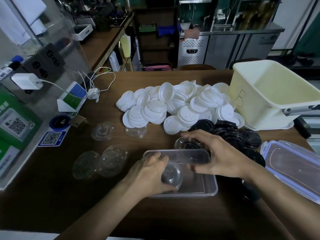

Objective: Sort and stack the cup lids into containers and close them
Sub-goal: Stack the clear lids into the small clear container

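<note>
1. Dark wooden table (52,196) in a café back room, steel fridge units (192,49) behind
2. Left hand (152,174) curls its fingers round a clear domed lid (171,177), held inside the clear rectangular container (207,191) at its near-left end
3. Right hand (218,156) grips a second clear lid (188,148), tilted over the container's far rim
4. Black lids (233,135) are heaped just beyond and under the right wrist
5. White lids (173,104) form a big pile at mid-table
6. Loose clear lids (103,160) lie left of the container
7. Container cover (294,167) with clips lies flat at the right; a cream tub (270,101) marked B stands open behind it
8. White charger (93,92) with its cable and QR cards (52,138) sit by the left edge
</note>
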`<state>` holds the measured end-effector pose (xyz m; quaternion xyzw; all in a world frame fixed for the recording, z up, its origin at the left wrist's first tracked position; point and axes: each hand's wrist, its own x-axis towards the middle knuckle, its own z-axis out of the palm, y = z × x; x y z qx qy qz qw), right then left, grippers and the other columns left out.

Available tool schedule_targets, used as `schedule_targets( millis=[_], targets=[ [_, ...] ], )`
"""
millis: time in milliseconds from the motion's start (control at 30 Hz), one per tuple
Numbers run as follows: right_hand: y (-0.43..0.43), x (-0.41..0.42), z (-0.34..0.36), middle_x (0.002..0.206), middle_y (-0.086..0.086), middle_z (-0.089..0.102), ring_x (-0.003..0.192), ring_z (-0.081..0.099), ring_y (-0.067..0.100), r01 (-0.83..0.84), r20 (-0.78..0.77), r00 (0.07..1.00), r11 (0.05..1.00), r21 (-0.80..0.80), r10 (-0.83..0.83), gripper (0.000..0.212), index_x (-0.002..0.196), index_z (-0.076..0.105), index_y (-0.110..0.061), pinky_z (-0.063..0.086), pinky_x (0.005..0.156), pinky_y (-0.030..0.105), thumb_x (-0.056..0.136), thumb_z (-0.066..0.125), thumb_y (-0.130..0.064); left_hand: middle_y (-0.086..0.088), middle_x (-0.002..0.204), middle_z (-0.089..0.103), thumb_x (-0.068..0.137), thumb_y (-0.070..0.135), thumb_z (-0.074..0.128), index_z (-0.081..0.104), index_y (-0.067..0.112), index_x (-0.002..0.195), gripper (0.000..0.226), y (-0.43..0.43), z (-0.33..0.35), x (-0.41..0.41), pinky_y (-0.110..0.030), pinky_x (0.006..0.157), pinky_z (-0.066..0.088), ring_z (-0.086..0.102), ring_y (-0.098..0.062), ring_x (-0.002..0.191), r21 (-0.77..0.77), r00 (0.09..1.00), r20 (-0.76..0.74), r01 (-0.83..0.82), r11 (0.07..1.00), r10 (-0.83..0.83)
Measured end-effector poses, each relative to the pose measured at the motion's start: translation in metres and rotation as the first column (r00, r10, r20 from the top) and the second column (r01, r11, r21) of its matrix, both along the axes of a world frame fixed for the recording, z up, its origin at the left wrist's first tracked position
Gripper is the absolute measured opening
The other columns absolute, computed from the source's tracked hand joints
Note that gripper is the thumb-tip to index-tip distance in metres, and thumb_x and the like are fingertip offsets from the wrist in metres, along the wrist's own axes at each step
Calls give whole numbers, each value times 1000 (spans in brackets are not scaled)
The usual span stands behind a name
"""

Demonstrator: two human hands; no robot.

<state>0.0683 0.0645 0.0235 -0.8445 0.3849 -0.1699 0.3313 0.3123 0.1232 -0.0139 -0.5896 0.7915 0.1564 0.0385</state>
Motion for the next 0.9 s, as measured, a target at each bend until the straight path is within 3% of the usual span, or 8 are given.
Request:
schedule_targets(
  millis=[133, 233, 367, 500, 567, 633, 767, 900],
  targets=[
    [2, 9, 3, 142, -25, 50, 134, 48, -4, -8, -28, 1000, 999, -36, 7, 84, 146, 49, -31, 42, 114, 32, 73, 86, -48, -1, 138, 50, 69, 88, 68, 48, 35, 105, 67, -2, 0, 7, -37, 99, 48, 51, -23, 129, 79, 996, -66, -61, 995, 66],
    [5, 16, 4, 137, -25, 51, 130, 51, -2, -38, -69, 997, 995, -92, 32, 79, 140, 51, -32, 45, 109, 32, 71, 84, -52, -2, 140, 51, 90, 71, 62, 55, 30, 100, 43, -1, 1, 18, -35, 104, 47, 51, -21, 132, 52, 993, -107, -39, 998, 45],
    [14, 30, 2, 131, -25, 51, 125, 52, -3, -102, -131, 988, 987, -122, 86, 75, 134, 56, -33, 47, 105, 28, 67, 76, -59, 13, 105, 50, 98, 30, 60, 55, 26, 90, 10, 1, 8, 42, -38, 83, 54, 61, -9, 89, -93, 976, -219, -19, 996, -2],
    [20, 48, -11, 129, -24, 52, 121, 53, -3, -153, -184, 974, 981, -123, 129, 71, 129, 59, -33, 45, 101, 20, 66, 76, -60, 16, 93, 50, 93, 15, 61, 61, 28, 90, 14, 0, 18, 61, -31, 69, 51, 55, -4, 77, -207, 955, -293, -29, 978, -34],
    [24, 58, -20, 127, -23, 51, 119, 55, 0, -148, -237, 964, 982, -114, 118, 68, 127, 59, -35, 50, 98, 28, 67, 72, -63, 16, 91, 56, 92, 10, 64, 67, 24, 91, 14, 1, 23, 69, -18, 68, 44, 54, -1, 78, -252, 940, -339, -48, 967, -42],
    [27, 67, -29, 132, -23, 49, 122, 55, 3, -122, -245, 965, 987, -103, 93, 70, 127, 59, -34, 52, 97, 36, 66, 67, -67, 16, 91, 58, 93, 10, 65, 70, 22, 95, 13, 1, 24, 75, -13, 70, 40, 54, 3, 81, -249, 915, -402, -95, 964, -13],
    [32, 80, -39, 140, -21, 46, 123, 58, 10, -82, -286, 957, 989, -122, 45, 71, 131, 58, -32, 55, 94, 37, 70, 65, -67, 17, 90, 58, 95, 17, 63, 70, 27, 96, 12, -1, 17, 88, -26, 71, 51, 58, 0, 83, -233, 907, -421, -121, 965, 12],
    [32, 82, -48, 144, -25, 41, 122, 59, 12, -60, -358, 934, 990, -126, 11, 78, 126, 55, -35, 56, 91, 40, 66, 62, -85, 15, 90, 61, 92, 17, 64, 70, 30, 94, 14, -1, 10, 98, -35, 72, 54, 60, -5, 83, -228, 908, -418, -126, 965, 20]
  ],
)
